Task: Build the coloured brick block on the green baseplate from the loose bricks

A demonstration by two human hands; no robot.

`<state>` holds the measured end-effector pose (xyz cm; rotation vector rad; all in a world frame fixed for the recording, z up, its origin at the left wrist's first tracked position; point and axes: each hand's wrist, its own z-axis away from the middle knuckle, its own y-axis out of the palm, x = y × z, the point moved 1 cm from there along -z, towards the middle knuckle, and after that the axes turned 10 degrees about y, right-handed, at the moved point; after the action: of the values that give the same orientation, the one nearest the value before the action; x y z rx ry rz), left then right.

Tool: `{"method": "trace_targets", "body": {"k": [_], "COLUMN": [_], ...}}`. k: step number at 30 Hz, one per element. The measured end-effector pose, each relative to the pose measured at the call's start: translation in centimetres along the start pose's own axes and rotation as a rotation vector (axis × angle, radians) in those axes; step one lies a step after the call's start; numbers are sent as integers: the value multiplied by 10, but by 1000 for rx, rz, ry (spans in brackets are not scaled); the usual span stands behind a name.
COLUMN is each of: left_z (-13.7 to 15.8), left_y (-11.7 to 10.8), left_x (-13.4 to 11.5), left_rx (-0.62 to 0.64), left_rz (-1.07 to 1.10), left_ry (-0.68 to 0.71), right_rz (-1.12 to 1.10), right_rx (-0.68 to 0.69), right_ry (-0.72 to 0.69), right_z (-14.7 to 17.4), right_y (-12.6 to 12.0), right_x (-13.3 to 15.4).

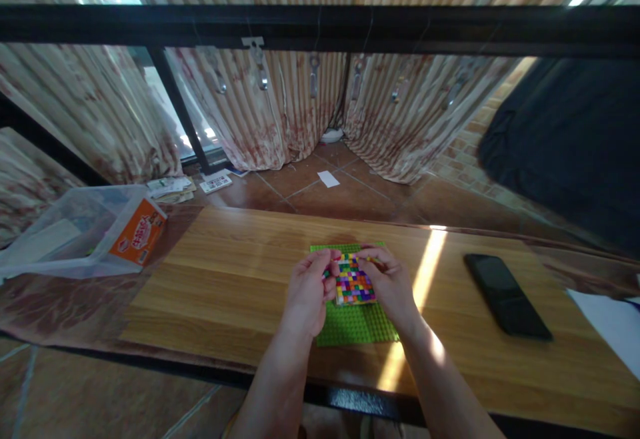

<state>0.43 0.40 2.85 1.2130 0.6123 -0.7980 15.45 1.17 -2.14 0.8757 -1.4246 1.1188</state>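
A panel of small multicoloured building bricks is between my hands, over a green studded baseplate. My left hand is closed at the panel's left edge, with its thumb and fingers pinching there. At the upper right edge, my right hand is closed, with its fingertips on the bricks. A little yellow shows by the right fingers, too small to make out. My fingers hide both upper corners of the panel. Whether the panel touches the baseplate, I cannot tell.
A black phone lies on the wooden tabletop to the right, with white paper beyond it. On the left stands a clear plastic bin with an orange label. A dark metal bar crosses in front of the curtains.
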Motion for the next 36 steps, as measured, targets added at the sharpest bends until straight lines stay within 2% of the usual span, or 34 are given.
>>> {"method": "trace_targets", "body": {"k": [10, 14, 21, 24, 26, 28, 32, 36], "left_z": [1, 0, 1, 1, 0, -1, -2, -2], "left_y": [-1, 0, 0, 0, 0, 0, 2, 5], "left_x": [0, -1, 0, 0, -2, -5, -10, -10], "left_rx": [14, 12, 8, -12, -33, -57, -141, -197], "left_rz": [-9, -13, 5, 89, 216, 360, 528, 584], "left_ry": [5, -1, -6, -57, -124, -173, -154, -94], "right_rz": [-257, -333, -336, -311, -259, -173, -10, 127], "right_rx": [-25, -20, -33, -4, -9, -62, -152, -26], "right_ry": [183, 195, 198, 214, 177, 77, -139, -254], "right_z": [1, 0, 0, 1, 1, 3, 13, 31], "right_y": [5, 5, 6, 5, 3, -2, -8, -4], "right_x": [3, 0, 0, -1, 0, 4, 25, 50]}}
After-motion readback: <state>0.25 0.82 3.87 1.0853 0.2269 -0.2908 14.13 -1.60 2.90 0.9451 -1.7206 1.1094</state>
